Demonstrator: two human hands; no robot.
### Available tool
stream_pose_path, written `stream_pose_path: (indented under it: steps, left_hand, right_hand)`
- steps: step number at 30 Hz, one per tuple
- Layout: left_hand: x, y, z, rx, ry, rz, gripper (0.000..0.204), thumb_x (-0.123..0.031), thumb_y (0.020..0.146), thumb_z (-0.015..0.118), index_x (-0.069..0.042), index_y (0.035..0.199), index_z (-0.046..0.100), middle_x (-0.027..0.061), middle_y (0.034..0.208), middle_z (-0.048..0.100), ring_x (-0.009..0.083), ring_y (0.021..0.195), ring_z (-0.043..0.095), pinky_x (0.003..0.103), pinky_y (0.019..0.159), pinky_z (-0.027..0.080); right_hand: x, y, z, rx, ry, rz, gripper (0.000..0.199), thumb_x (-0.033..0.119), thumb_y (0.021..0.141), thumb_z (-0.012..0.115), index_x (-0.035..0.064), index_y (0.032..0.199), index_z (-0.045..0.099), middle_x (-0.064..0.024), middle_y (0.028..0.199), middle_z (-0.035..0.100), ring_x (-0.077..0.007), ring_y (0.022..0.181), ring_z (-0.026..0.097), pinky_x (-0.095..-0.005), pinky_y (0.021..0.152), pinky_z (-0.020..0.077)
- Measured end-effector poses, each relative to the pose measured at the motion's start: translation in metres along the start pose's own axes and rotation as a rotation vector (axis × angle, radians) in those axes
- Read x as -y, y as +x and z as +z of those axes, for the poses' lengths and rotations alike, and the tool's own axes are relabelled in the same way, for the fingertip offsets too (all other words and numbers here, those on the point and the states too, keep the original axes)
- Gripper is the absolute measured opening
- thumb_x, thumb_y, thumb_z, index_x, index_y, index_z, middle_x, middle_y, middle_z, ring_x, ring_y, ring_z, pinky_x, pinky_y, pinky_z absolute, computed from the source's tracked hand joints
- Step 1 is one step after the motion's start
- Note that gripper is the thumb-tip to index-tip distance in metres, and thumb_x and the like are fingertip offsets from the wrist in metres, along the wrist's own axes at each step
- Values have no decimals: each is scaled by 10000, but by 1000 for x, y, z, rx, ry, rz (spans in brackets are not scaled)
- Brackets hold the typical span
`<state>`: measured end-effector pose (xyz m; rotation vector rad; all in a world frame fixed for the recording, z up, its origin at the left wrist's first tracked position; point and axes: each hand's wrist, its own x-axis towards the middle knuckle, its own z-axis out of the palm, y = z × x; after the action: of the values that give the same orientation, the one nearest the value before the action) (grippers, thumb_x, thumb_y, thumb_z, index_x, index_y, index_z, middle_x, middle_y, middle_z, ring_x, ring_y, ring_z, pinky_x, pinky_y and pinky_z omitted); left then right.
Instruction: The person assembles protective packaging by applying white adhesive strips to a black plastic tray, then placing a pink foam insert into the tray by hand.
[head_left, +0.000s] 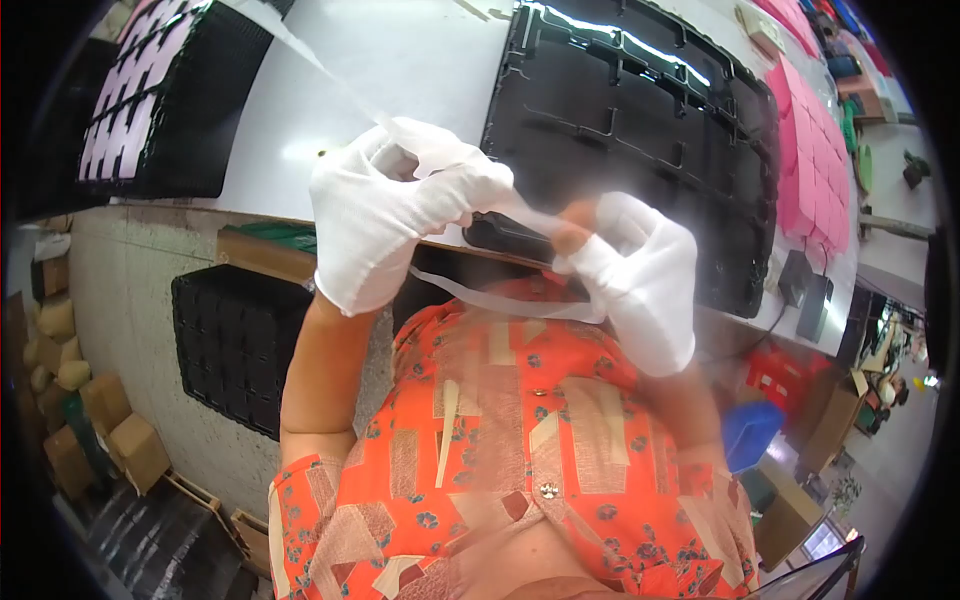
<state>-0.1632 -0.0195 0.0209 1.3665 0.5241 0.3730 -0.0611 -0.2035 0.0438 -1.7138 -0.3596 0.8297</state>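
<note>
Strip [528, 214], one, pale and translucent, narrow: held up in front of the person's body, just over the near edge of a white table [330, 75]. One length runs from the upper left down to the left hand; a short stretch spans the gap between both hands; a further length sags in a loop beneath them, reaching the right hand.

Left hand [400, 205], in a white glove: fingers curled, thumb and fingers pinching the strip.

Right hand [640, 275], in a white glove with bare skin at the fingertips [572, 238]: closed on the strip, somewhat blurred — exact finger placement cannot be told.

Black plastic tray [620, 150], large, ribbed, glossy: on the table beyond the right hand. Pink blocks [815, 165], set in rows: just right of that tray. Black crate [215, 95], with pink showing through its slots: at the table's left.

Lower surroundings: second black crate [240, 340], left of the left forearm; cardboard boxes [135, 450], far left; red crate [785, 378] and blue bin [752, 435], right side.

Shirt [530, 410], orange, patterned with flowers and patches — worn by the person.
</note>
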Motion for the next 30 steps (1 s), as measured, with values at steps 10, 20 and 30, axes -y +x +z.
stream_pose_path:
  steps: [10, 20, 30]
  left_hand:
    - [60, 12, 55, -523, 405, 415, 245, -48, 818, 877, 0, 776, 640, 19, 694, 660, 62, 585, 555, 234, 547, 459]
    - [79, 17, 49, -487, 697, 537, 306, -59, 731, 902, -33, 685, 600, 76, 643, 531, 223, 528, 506, 343, 516, 433]
    - [75, 21, 50, -418, 788, 633, 297, -71, 710, 893, -53, 672, 599, 87, 659, 536, 266, 579, 553, 371, 546, 455]
  right_hand:
    - [-21, 41, -11, -294, -670, -282, 279, 224, 870, 802, 6, 744, 682, -71, 607, 585, -86, 530, 556, -296, 508, 424]
    - [-36, 55, -7, -443, -1034, -507, 294, 331, 782, 868, 112, 708, 685, -84, 653, 662, -296, 584, 671, -367, 521, 505]
    - [-42, 59, -6, -557, -1097, -603, 339, 309, 706, 904, 101, 658, 640, -89, 666, 638, -298, 564, 634, -364, 518, 499]
